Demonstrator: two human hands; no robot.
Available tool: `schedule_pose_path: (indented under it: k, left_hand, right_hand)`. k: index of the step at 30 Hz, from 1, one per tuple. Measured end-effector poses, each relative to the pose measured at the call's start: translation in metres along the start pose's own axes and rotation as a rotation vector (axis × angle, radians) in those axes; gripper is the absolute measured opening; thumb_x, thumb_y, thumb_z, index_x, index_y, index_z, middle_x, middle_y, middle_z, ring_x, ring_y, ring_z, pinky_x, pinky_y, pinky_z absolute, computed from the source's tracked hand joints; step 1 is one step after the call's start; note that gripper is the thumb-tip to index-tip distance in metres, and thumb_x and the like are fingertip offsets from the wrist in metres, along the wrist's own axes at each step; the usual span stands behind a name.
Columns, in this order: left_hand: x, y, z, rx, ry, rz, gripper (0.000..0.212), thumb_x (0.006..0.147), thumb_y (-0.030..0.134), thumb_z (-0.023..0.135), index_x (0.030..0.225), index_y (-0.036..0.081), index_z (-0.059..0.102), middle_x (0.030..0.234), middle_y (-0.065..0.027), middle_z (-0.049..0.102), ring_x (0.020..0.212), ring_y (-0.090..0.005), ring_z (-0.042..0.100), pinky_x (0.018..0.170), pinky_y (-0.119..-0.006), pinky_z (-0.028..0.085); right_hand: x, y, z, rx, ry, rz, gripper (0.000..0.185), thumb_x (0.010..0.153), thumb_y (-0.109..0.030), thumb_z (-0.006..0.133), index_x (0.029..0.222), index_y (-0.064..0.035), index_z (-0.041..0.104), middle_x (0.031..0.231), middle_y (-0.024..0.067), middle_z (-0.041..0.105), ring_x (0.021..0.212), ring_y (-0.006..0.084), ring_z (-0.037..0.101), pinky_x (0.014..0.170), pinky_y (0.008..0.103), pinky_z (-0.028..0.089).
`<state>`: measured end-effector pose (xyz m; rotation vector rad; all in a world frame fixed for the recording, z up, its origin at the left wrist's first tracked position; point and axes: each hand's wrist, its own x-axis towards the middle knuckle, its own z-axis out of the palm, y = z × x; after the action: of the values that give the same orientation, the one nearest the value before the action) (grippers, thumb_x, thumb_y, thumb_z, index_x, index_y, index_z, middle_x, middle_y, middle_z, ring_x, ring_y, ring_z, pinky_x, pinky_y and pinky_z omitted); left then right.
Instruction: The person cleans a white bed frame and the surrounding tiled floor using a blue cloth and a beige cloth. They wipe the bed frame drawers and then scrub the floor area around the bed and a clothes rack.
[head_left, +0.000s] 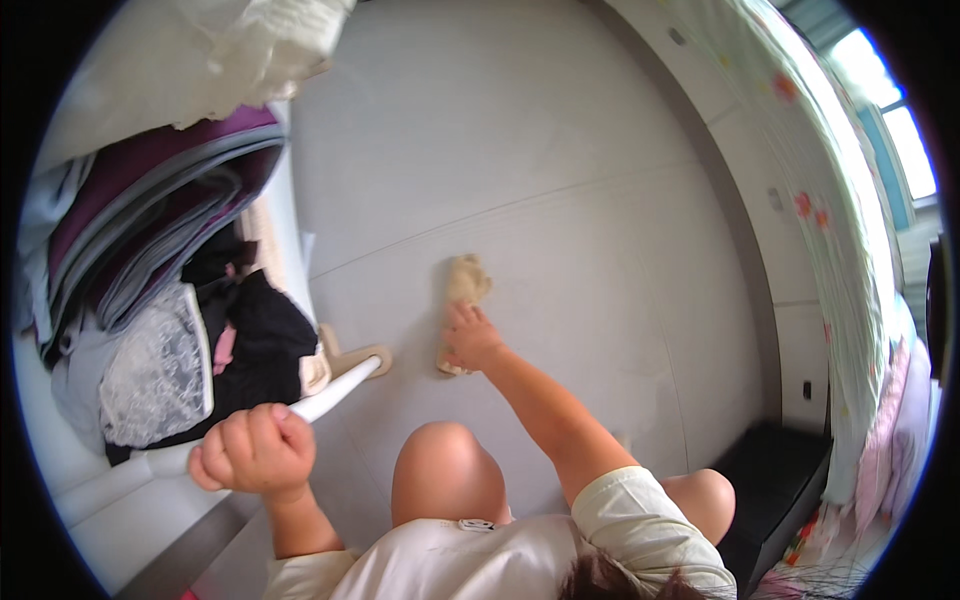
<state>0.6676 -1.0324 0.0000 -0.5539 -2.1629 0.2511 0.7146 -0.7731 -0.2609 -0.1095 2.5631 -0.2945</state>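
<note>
My left hand (259, 450) is closed around a white pole (341, 390) at the lower left. The pole slants down to a beige plastic base or hook piece (360, 360) near the floor. My right hand (472, 337) reaches down to a beige, soft-looking item (469, 277) on the grey floor. Its fingers lie over the item's middle; whether they grip it is unclear. The item's kind cannot be told.
Left of me are folded purple and grey textiles (165, 195), black clothing (270, 337) and white lace fabric (161, 375). A black box (780, 457) stands at the lower right, beside white drawers (806, 345) under a floral cloth (840, 225).
</note>
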Motion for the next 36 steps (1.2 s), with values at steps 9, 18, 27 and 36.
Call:
schedule_pose_path:
  k: [9, 18, 27, 36]
  left_hand:
    - [0.000, -0.010, -0.003, 0.067, 0.047, 0.140, 0.024, 0.090, 0.025, 0.052, 0.068, 0.017, 0.060, 0.073, -0.0005, 0.059, 0.075, -0.0242, 0.058, 0.068, -0.038, 0.039]
    - [-0.004, -0.007, -0.004, 0.152, -0.089, 0.088, 0.020, 0.091, 0.024, 0.057, 0.072, 0.015, 0.058, 0.079, 0.0013, 0.061, 0.080, -0.0220, 0.060, 0.070, -0.037, 0.041]
    - [0.003, -0.001, 0.004, 0.152, 0.045, 0.119, 0.019, 0.087, 0.015, 0.058, 0.069, 0.010, 0.059, 0.069, -0.0031, 0.059, 0.063, -0.0264, 0.057, 0.056, -0.039, 0.040]
    - [-0.004, -0.015, 0.007, 0.193, 0.003, 0.170, 0.018, 0.088, 0.013, 0.054, 0.071, 0.009, 0.059, 0.070, -0.0049, 0.058, 0.063, -0.0283, 0.058, 0.054, -0.040, 0.041]
  right_hand:
    - [-0.073, 0.044, 0.066, 0.138, 0.225, -0.136, 0.052, 0.086, -0.028, 0.060, 0.135, -0.0133, 0.049, 0.155, 0.0088, 0.022, 0.143, 0.0283, 0.020, 0.114, 0.0424, 0.027]
    - [-0.048, 0.036, 0.087, 0.244, 0.344, -0.165, 0.065, 0.082, -0.022, 0.055, 0.144, -0.0135, 0.039, 0.159, 0.0103, 0.013, 0.148, 0.0268, 0.008, 0.120, 0.0413, 0.009]
    - [0.068, 0.107, 0.019, 0.029, 0.390, -0.238, 0.057, 0.089, -0.033, 0.048, 0.143, -0.0182, 0.042, 0.159, 0.0058, 0.017, 0.147, 0.0235, 0.010, 0.120, 0.0401, 0.007]
    - [0.024, 0.289, -0.008, 0.188, 0.499, 0.450, 0.067, 0.087, -0.045, 0.041, 0.150, -0.0222, 0.030, 0.159, 0.0095, 0.016, 0.147, 0.0280, 0.012, 0.119, 0.0427, 0.007]
